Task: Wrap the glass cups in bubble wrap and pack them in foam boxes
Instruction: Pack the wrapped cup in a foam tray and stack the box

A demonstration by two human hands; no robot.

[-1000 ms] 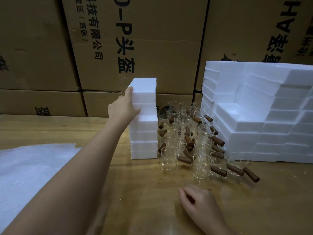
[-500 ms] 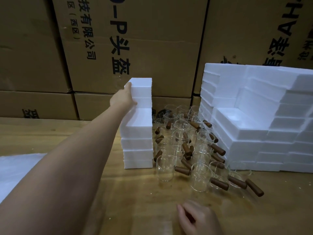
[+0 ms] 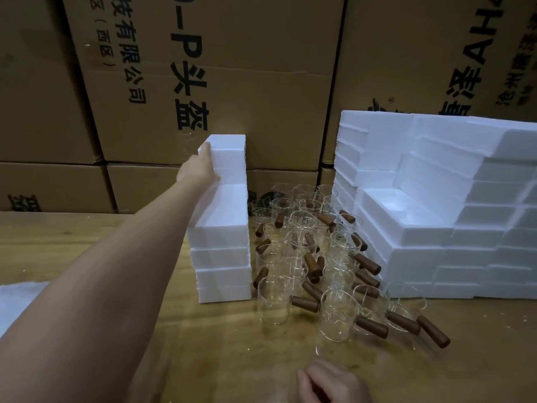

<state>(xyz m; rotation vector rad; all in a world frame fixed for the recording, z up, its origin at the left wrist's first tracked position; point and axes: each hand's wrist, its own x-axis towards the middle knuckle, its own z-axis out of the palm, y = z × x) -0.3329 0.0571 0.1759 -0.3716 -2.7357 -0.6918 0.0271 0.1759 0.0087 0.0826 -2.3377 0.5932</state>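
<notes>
The left hand (image 3: 200, 167) lies against the top of a small stack of foam boxes (image 3: 222, 257) — fingers hidden, grip unclear. The right hand (image 3: 331, 383) rests loosely curled, empty, on the table (image 3: 203, 359). Glass cups (image 3: 302, 248) stand between that stack and a larger foam pile (image 3: 421, 251).

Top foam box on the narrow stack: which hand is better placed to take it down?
Left. The left hand touches the side of the top foam box; the right hand lies nearest the camera, well short of the stack.
</notes>
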